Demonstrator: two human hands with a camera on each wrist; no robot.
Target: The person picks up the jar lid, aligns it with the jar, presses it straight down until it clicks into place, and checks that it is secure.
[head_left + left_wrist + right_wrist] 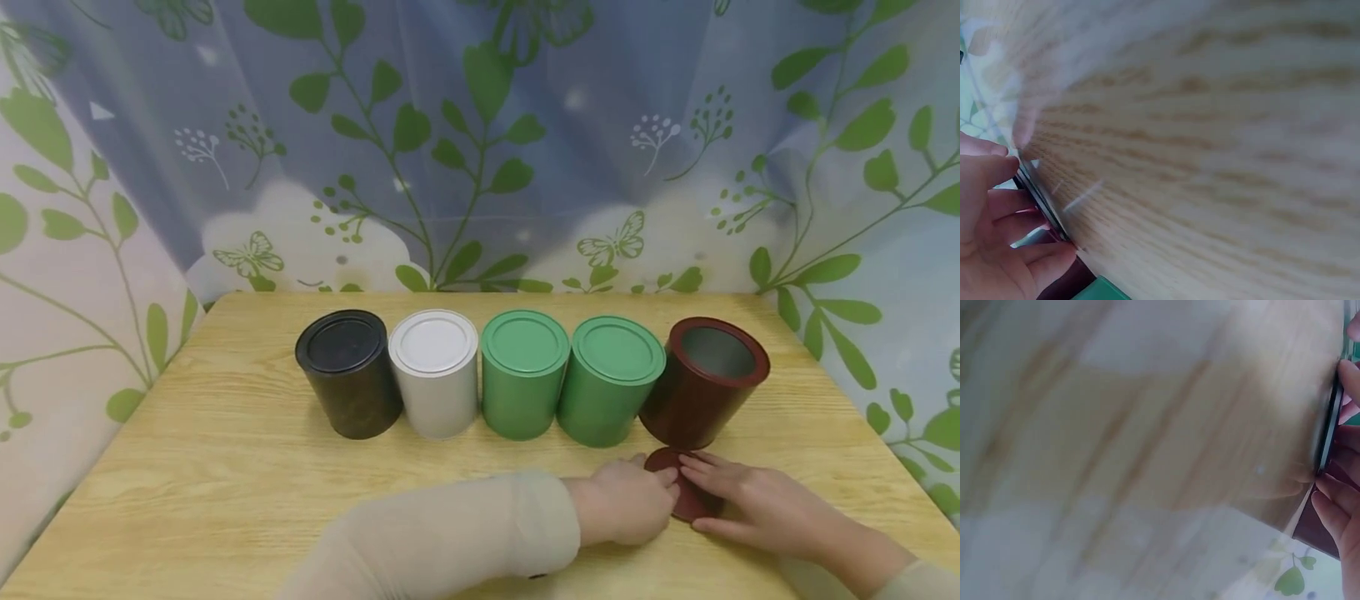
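A dark red round lid (693, 500) lies low over the table in front of an open dark red can (686, 408), whose top shows a grey inside. My left hand (628, 500) grips the lid's left side, its fingers partly covering it. From the right, my right hand (776, 508) holds the opposite side, with thumb and fingers spread along the rim. In the left wrist view the lid (1044, 203) appears edge-on between the fingertips. The right wrist view also catches the lid's thin dark edge (1330, 422) at the fingers. Whether the lid touches the table is unclear.
Left of the dark red can stand two lidded green cans (522, 400) (603, 408), a white can (435, 392) and a black can (356, 400), all in one row. They stand on a wood-grain table (210, 483), backed by a leaf-patterned curtain (555, 167).
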